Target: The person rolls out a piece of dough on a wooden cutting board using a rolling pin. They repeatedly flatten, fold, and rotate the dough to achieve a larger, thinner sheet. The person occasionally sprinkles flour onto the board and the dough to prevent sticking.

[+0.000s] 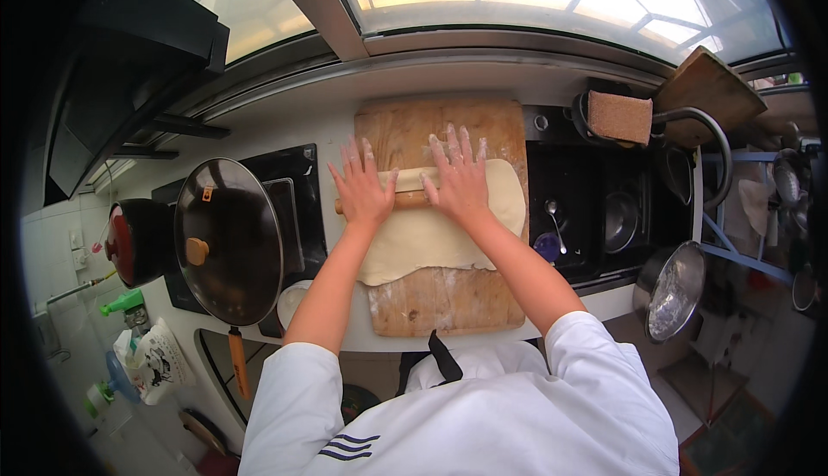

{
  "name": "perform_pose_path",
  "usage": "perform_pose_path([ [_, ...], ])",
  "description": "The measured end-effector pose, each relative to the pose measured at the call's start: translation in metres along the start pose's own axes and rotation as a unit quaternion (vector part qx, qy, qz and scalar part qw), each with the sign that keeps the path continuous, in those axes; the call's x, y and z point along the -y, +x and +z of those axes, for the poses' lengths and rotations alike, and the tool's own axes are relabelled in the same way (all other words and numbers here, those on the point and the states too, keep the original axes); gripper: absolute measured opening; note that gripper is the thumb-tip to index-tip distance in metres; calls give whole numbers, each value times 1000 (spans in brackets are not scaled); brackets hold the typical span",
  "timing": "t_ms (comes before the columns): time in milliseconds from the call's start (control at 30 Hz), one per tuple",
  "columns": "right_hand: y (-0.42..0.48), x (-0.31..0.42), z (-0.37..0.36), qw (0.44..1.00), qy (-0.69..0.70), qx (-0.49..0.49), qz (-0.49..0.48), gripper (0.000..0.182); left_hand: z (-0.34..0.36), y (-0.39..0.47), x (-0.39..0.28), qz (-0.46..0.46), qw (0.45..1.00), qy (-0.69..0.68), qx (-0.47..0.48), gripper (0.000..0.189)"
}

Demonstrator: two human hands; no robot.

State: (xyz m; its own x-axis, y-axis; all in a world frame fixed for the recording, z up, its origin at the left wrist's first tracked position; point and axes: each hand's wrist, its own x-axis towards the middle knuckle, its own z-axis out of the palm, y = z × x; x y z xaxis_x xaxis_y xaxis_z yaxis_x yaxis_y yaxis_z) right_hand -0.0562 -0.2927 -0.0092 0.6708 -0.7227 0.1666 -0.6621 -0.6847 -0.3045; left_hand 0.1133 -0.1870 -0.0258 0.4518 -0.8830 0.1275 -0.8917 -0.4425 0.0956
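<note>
A wide sheet of pale dough (420,243) lies over a wooden cutting board (446,308), its lower edge uneven. Across the dough runs a wooden rolling pin (411,200), with a raised fold of dough along its far side. My left hand (363,185) rests palm-down on the pin's left part, fingers spread and pointing away from me. Flat over the right part is my right hand (460,175), also with fingers apart; it hides that end of the pin. White flour dusts the fingers of both hands. Flour also marks the board's near part.
Left of the board, a lidded pan (236,275) stands on a black cooktop (304,185), beside a dark pot with a red lid (119,243). To the right are a black sink (582,185) with a curved faucet (721,152), and a floury metal bowl (676,292) at the counter edge.
</note>
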Motion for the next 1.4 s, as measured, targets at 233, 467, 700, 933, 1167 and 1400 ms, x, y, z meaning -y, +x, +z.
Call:
perform_pose_path([
  [233,40,-7,8,998,6,-59,-9,67,-9,36,-2,-44,998,-49,-7,69],
  [467,9,1,12,999,22,-15,-19,64,-5,0,-15,1,1000,-22,5,77],
  [700,42,-7,22,1000,18,-13,2,63,-3,39,-17,-16,999,-47,-15,59],
  [933,106,-12,19,995,27,11,93,60,2,97,-11,-87,995,-54,4,50],
  [1167,-22,4,3,999,53,-12,1,81,-7,-26,-20,8,998,-47,37,77],
  [1400,-80,0,-8,996,69,47,-40,86,-22,-84,-27,19,996,-54,73,86],
])
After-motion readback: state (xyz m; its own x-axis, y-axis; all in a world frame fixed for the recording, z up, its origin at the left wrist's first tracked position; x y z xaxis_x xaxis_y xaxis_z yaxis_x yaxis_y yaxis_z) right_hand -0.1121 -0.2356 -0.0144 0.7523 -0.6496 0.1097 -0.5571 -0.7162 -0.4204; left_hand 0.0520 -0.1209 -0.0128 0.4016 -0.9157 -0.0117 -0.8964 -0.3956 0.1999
